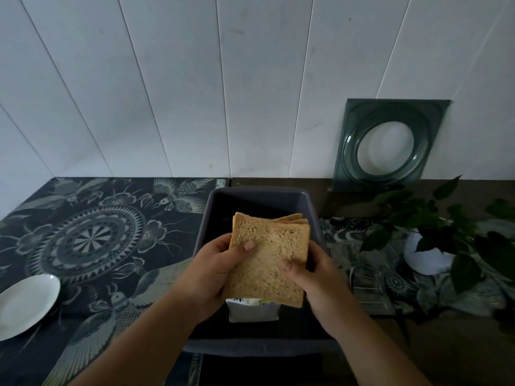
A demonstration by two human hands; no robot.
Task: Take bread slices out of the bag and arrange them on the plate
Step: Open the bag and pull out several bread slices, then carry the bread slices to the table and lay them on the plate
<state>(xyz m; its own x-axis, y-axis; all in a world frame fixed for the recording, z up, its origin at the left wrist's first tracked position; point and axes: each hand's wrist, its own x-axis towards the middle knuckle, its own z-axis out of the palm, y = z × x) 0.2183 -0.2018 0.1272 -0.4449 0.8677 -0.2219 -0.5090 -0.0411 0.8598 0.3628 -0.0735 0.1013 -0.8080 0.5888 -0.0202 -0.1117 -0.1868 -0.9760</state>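
Observation:
A stack of brown bread slices is held up above a dark grey bin in the middle of the view. My left hand grips the stack's left edge, thumb on the top slice. My right hand grips its right lower side. Below the stack, the white bread bag lies inside the bin, mostly hidden by the bread. A white plate rests on the patterned cloth at the far left, bare.
A dark patterned tablecloth covers the left table. A leafy plant in a white pot stands to the right. A square dark glass dish leans against the white panelled wall behind it.

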